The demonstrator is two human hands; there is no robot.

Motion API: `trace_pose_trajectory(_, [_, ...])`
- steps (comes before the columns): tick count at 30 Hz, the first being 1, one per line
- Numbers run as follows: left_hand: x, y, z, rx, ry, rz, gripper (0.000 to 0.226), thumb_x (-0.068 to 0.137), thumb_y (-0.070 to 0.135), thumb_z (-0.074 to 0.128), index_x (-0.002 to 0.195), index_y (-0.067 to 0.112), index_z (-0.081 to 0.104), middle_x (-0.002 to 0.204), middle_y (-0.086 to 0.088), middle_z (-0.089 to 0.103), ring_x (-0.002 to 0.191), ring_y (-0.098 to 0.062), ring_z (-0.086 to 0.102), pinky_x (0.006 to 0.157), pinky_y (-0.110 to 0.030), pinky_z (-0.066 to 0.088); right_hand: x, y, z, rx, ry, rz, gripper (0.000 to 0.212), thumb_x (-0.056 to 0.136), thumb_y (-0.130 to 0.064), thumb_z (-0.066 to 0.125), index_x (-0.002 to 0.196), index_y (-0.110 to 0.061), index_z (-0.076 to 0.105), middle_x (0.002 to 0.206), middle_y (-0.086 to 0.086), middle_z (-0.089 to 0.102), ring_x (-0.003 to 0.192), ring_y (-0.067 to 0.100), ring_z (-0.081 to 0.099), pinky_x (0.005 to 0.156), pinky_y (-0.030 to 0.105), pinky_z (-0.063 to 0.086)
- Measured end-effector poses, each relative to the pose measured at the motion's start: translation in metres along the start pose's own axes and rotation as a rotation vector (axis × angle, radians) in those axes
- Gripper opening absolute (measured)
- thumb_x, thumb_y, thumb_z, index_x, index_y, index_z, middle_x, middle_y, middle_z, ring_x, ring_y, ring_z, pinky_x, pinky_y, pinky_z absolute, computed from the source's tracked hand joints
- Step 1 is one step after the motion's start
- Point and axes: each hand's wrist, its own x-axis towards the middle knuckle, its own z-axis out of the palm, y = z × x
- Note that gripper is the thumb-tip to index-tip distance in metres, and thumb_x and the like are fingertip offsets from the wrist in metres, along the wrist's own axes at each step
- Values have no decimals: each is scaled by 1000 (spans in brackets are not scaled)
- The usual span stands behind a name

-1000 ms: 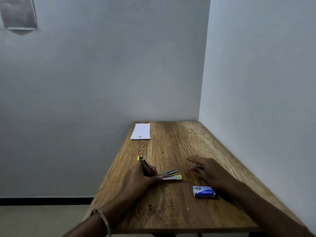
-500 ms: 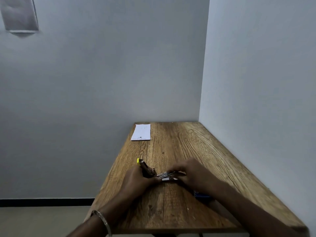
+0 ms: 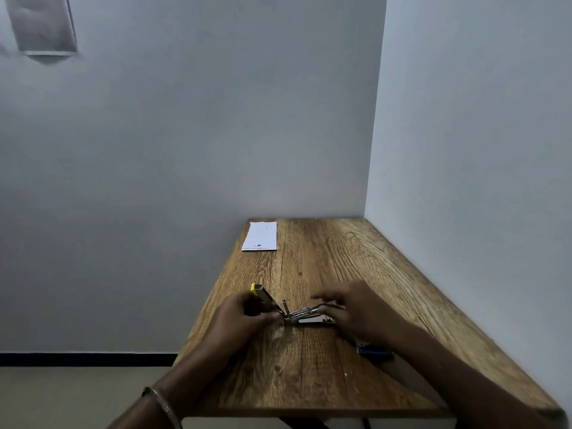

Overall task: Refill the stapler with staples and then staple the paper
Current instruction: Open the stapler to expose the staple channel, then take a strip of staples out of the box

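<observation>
A small metal stapler point(image 3: 291, 312) with a yellow tip lies swung wide apart on the wooden table point(image 3: 309, 373). Its top arm points up and left, its staple rail and base lie flat toward the right. My left hand point(image 3: 244, 317) grips the raised top arm near the hinge. The fingers of my right hand point(image 3: 356, 311) rest on the front end of the rail and base. A blue staple box point(image 3: 371, 349) lies on the table, partly hidden under my right wrist. White paper point(image 3: 260, 236) lies flat at the table's far left corner.
The table stands in a corner, with a grey wall behind it and a white wall along its right edge. Its left and near edges drop off to the floor. A metal bangle point(image 3: 162, 405) circles my left wrist.
My right hand moved left from the bare wood beside the staple box onto the stapler's front end, and its wrist now covers part of the box. My left hand stayed on the stapler.
</observation>
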Motion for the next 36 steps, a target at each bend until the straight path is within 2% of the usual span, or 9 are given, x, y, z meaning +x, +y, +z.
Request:
trace_pose_trajectory(6, [-11, -8, -7, -146, 41, -91, 50, 79, 24, 78, 124, 23, 53, 111, -1, 67, 102, -11, 64, 75, -22, 52, -49, 13, -26, 105, 251, 164, 21, 87, -24, 73, 106, -32, 74, 96, -28, 69, 90, -13, 63, 75, 6, 48])
trace_pose_trajectory(11, [-45, 0, -5, -237, 252, -18, 20, 84, 27, 72, 94, 16, 59, 85, -6, 64, 80, -20, 61, 63, -27, 49, -104, 33, -28, 174, 204, 314, 27, 84, -38, 73, 108, -49, 68, 101, -34, 64, 96, -16, 59, 66, 8, 50])
trace_pose_trajectory(13, [-57, 13, 4, -359, 90, -14, 25, 80, 30, 71, 93, 10, 65, 76, -4, 70, 75, -20, 65, 62, -29, 51, -111, 33, -26, 157, 126, 287, 35, 82, -37, 76, 111, -52, 63, 104, -35, 62, 102, -24, 52, 72, -1, 44])
trace_pose_trajectory(16, [-59, 35, 30, -572, -245, -182, 31, 83, 32, 70, 102, 8, 71, 90, -8, 77, 78, -17, 69, 67, -30, 55, -107, 29, -27, 137, 99, 273, 37, 82, -33, 78, 111, -50, 64, 103, -37, 62, 103, -24, 52, 78, -3, 39])
trace_pose_trajectory(19, [-49, 53, 57, -668, -371, -342, 32, 92, 29, 65, 111, 4, 68, 103, -16, 75, 85, -21, 69, 71, -30, 58, -102, 27, -25, 171, 103, 265, 34, 80, -31, 79, 106, -50, 68, 100, -36, 67, 99, -20, 57, 79, 0, 42])
trace_pose_trajectory(22, [-35, 56, 73, -586, -417, -334, 34, 93, 32, 64, 113, 4, 62, 118, -23, 70, 88, -21, 67, 73, -30, 56, -101, 29, -24, 194, 95, 255, 37, 80, -28, 80, 108, -49, 68, 102, -33, 69, 98, -17, 60, 79, 2, 45])
trace_pose_trajectory(27, [-24, 55, 85, -460, -415, -283, 27, 90, 22, 69, 112, 10, 59, 109, -14, 71, 80, -14, 71, 67, -26, 59, -101, 31, -24, 229, 113, 265, 40, 77, -22, 82, 110, -43, 70, 102, -25, 72, 97, -12, 64, 79, 6, 49])
trace_pose_trajectory(31, [-20, 44, 88, 253, -224, 242, 39, 82, 32, 76, 119, 27, 62, 114, 11, 63, 95, -2, 64, 83, -27, 58, -102, 32, -23, 252, 135, 257, 43, 74, -21, 85, 108, -43, 72, 100, -23, 74, 94, -8, 67, 80, 8, 51])
trace_pose_trajectory(36, [-25, 39, 99, 274, -173, 397, 38, 76, 20, 81, 110, 27, 66, 107, 11, 64, 89, -3, 65, 81, -34, 58, -103, 32, -23, 251, 114, 222, 45, 74, -20, 84, 112, -40, 72, 102, -28, 73, 93, -8, 68, 80, 8, 51])
